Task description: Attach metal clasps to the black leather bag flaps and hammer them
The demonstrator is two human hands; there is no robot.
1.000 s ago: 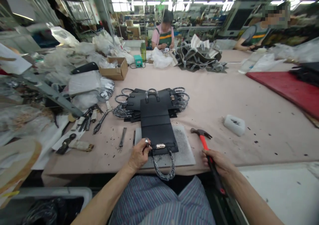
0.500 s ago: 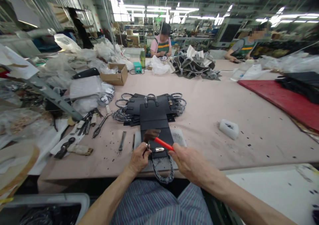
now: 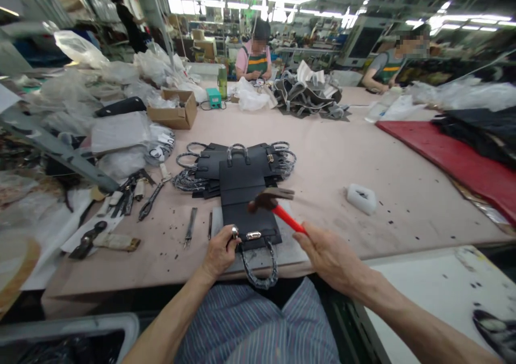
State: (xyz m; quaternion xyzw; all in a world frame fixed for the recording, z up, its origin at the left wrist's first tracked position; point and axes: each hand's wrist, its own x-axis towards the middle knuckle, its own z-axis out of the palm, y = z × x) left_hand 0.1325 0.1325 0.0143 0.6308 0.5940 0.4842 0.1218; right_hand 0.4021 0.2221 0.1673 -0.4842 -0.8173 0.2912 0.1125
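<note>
gripping red-handled hammer (image 3: 284, 213) in right hand (image 3: 328, 254) above black panel (image 3: 239, 208); pinching small metal piece (image 3: 234, 230) in left hand (image 3: 217, 252) beside clasp (image 3: 253, 235).

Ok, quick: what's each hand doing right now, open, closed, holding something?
Left hand: closed, pinching a small metal tool at the black panel.
Right hand: closed, gripping the red-handled hammer.

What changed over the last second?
The right hand swung the hammer left from beside the pale board to over the black panel; then, since the middle picture, its head drew back rightward, away from the left hand. Nothing picked up or let go. The left hand stays at the panel's near left corner, pinching a small metal piece; panel and clasp look unmoved.
</note>
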